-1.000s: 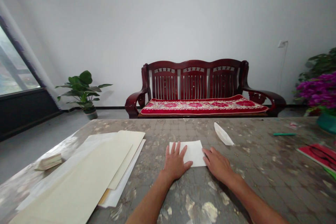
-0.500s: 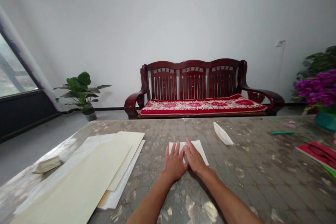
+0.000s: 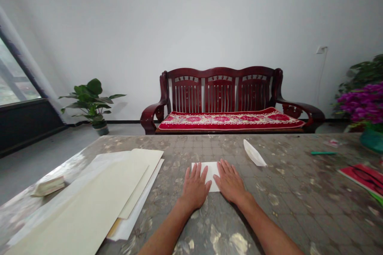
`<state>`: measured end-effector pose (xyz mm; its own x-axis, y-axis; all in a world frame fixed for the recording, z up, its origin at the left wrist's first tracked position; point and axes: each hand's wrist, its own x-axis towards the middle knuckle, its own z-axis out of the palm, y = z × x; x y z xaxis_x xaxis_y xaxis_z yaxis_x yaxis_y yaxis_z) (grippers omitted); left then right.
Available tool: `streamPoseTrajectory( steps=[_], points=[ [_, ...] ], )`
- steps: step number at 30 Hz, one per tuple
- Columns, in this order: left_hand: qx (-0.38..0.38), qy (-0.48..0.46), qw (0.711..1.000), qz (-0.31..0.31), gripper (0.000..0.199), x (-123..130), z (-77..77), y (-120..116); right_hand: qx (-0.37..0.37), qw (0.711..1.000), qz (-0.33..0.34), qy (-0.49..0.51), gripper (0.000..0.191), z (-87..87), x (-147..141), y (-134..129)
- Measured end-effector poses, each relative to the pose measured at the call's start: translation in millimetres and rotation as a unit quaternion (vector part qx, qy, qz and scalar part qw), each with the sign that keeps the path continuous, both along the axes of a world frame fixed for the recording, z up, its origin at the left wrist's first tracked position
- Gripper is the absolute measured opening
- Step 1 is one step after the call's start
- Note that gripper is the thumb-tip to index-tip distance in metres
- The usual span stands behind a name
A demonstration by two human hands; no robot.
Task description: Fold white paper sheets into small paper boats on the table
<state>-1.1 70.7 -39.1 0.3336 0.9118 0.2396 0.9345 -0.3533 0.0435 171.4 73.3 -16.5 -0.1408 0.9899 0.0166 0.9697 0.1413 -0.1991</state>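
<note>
We see the left hand (image 3: 196, 186) laid flat with fingers spread, palm down, grasping nothing; its fingers cover the left part of a small white paper (image 3: 213, 170), probably so that it cannot slide. The right hand (image 3: 231, 182) is likewise open and flat, its fingers over the paper's right part, gripping nothing. Pressure from both sides would hold the paper smooth against the table (image 3: 167, 195), we judge. The paper lies under and between the two hands. Beyond the right hand, to its right, sits a white boat-shaped piece (image 3: 253, 153), apart from the fingers, perhaps to leave working room. Large pale sheets (image 3: 98, 191) lie left of the left hand, seemingly within reach.
</note>
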Motion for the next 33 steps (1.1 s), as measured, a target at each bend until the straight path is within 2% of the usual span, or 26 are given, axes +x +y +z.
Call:
streamPoseTrajectory(
  steps=[6, 13, 15, 17, 20, 22, 25, 28, 30, 33],
  points=[
    [-0.004, 0.011, 1.000, 0.001, 0.055, -24, 3.2, -2, -0.017, 1.000, -0.018, -0.019, 0.067, 0.3, 25, -2],
    [-0.047, 0.008, 0.998, -0.041, 0.056, -41, 11.4, 7, 0.034, 0.997, -0.063, -0.017, 0.064, -10.7, 26, -14],
    [-0.074, 0.005, 0.995, -0.063, 0.056, -42, 18.6, 12, 0.066, 0.997, -0.030, -0.010, 0.060, -7.7, 28, -20],
    [-0.101, 0.002, 0.992, -0.081, 0.054, -44, 26.2, 18, 0.094, 0.994, 0.052, 0.011, 0.051, -1.3, 34, -28],
    [-0.129, -0.013, 0.987, -0.094, 0.051, -47, 33.1, 26, 0.098, 0.979, 0.177, 0.039, 0.037, 9.5, 42, -42],
    [-0.135, -0.026, 0.985, -0.100, 0.050, -48, 33.2, 31, 0.095, 0.972, 0.213, 0.029, 0.035, 15.2, 44, -48],
    [-0.126, -0.046, 0.987, -0.089, 0.046, -47, 29.4, 39, 0.074, 0.972, 0.220, -0.031, 0.041, 21.2, 39, -50],
    [-0.077, -0.067, 0.993, -0.058, 0.037, -42, 26.2, 43, 0.050, 0.970, 0.210, -0.108, 0.053, 24.6, 28, -46],
    [-0.030, -0.080, 0.995, -0.054, 0.027, -38, 25.9, 40, 0.041, 0.968, 0.202, -0.143, 0.058, 25.5, 21, -42],
    [0.000, -0.113, 0.990, -0.084, 0.022, -30, 27.2, 25, 0.051, 0.969, 0.186, -0.154, 0.051, 25.2, 15, -40]
  ],
)
